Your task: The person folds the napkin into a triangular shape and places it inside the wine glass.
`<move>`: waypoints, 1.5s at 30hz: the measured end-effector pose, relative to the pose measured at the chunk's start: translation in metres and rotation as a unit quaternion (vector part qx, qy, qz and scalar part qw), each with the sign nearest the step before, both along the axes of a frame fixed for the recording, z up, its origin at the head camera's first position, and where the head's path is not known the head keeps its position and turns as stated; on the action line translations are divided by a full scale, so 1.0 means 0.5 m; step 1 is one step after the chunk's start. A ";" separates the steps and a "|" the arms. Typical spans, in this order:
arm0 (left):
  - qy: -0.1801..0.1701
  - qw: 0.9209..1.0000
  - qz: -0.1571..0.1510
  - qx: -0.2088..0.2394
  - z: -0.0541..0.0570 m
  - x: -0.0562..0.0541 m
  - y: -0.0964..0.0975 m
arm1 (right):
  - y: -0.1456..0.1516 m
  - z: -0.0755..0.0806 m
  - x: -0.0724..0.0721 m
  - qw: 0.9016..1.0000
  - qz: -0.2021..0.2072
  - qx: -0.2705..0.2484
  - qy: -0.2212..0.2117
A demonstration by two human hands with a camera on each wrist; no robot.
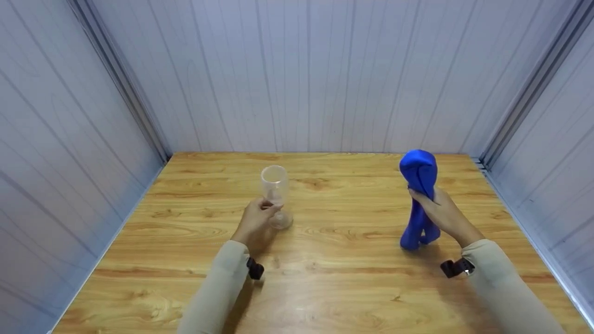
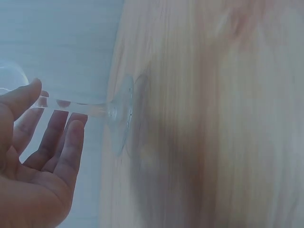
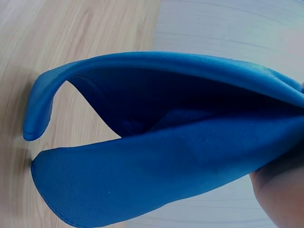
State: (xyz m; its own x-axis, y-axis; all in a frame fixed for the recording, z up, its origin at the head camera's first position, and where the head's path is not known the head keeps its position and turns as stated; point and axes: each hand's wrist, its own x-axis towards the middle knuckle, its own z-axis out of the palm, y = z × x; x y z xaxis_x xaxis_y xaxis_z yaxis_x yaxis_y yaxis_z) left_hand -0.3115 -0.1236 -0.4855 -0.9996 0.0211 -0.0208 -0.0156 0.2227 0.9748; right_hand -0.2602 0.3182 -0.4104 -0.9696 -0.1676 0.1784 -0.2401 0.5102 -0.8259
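A clear stemmed glass (image 1: 274, 178) is upright left of the table's middle. My left hand (image 1: 255, 219) pinches its stem between thumb and fingers, just below the bowl. In the left wrist view the glass's round foot (image 2: 121, 116) is right at the tabletop, and the other fingers lie beside the stem. On the right, my right hand (image 1: 441, 211) grips a blue cloth (image 1: 414, 227) around its middle. The cloth's top bulges in a rounded fold above the hand, and two ends hang down close over the table. The right wrist view shows the folded cloth (image 3: 142, 180) with a gap between its layers.
The wood-grain table (image 1: 325, 260) reaches to a pale panelled back wall (image 1: 306, 83). Panelled side walls stand at left (image 1: 69, 139) and right (image 1: 547, 153), with metal rails in the corners. A black wrist strap (image 1: 254, 269) is on each arm.
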 end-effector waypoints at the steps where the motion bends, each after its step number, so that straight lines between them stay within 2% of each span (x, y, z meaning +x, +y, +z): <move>1: -0.001 1.000 -0.007 0.000 -0.001 0.001 0.009 | 0.000 -0.001 0.000 1.000 0.001 0.000 0.000; 5: 0.017 0.998 -0.045 -0.035 -0.002 0.008 0.038 | 0.000 -0.003 -0.001 1.000 0.000 -0.001 -0.005; 10: 0.037 0.994 -0.086 -0.054 -0.007 0.013 0.063 | 0.002 -0.004 -0.002 1.000 -0.004 -0.001 -0.006; 17: 0.041 0.991 -0.127 -0.024 -0.012 0.025 0.098 | 0.002 -0.004 -0.002 1.000 -0.005 0.000 -0.010; 23: 0.024 0.989 -0.147 -0.019 -0.015 0.032 0.138 | 0.000 -0.006 -0.003 1.000 -0.006 0.003 -0.006; 28: 0.028 0.985 -0.170 -0.029 -0.012 0.032 0.171 | 0.000 -0.010 -0.005 1.000 -0.003 0.003 0.002; 33: 0.020 0.982 -0.187 -0.017 -0.015 0.041 0.204 | -0.001 -0.015 -0.004 1.000 -0.004 0.006 0.002; 40: 0.045 0.976 -0.205 -0.052 -0.020 0.043 0.233 | -0.002 -0.019 0.000 1.000 -0.006 0.009 -0.003; 45: 0.044 0.975 -0.206 -0.070 -0.023 0.041 0.240 | -0.004 -0.019 0.000 1.000 0.004 0.008 -0.013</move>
State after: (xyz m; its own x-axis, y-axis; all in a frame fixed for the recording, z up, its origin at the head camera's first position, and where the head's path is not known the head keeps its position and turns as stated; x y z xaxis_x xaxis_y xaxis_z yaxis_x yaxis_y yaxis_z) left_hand -0.2912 -0.0035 -0.4971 -0.9050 0.4242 0.0328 0.1853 0.3235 0.9279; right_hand -0.2599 0.3160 -0.4200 -0.9724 -0.1776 0.1514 -0.2235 0.5211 -0.8237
